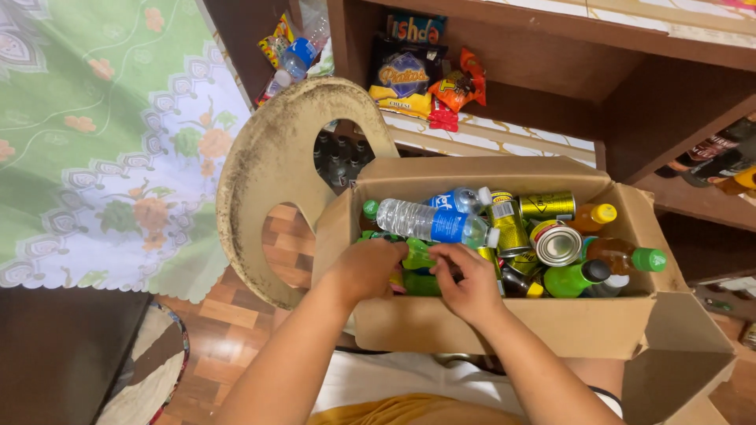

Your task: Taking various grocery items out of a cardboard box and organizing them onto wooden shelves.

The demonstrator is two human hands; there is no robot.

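An open cardboard box point(504, 327) sits in front of me, filled with several drink bottles and cans. A clear water bottle with a blue label point(429, 222) lies across the top. Under it lies a green bottle point(419, 255). My left hand point(368, 267) reaches into the box's near left corner, fingers curled down on the green bottle. My right hand point(470, 283) is beside it, fingers bent among the bottles, touching the same green bottle; what it grips is hidden. Gold cans point(546, 205) and a green-capped bottle point(626, 256) lie to the right.
A worn round chair back point(268, 169) stands left of the box. Wooden shelves point(669, 94) behind hold snack bags point(405, 75) and bottles. A green floral cloth point(110, 134) hangs at left. The box's flap point(693, 346) hangs open at right. Wooden floor lies below.
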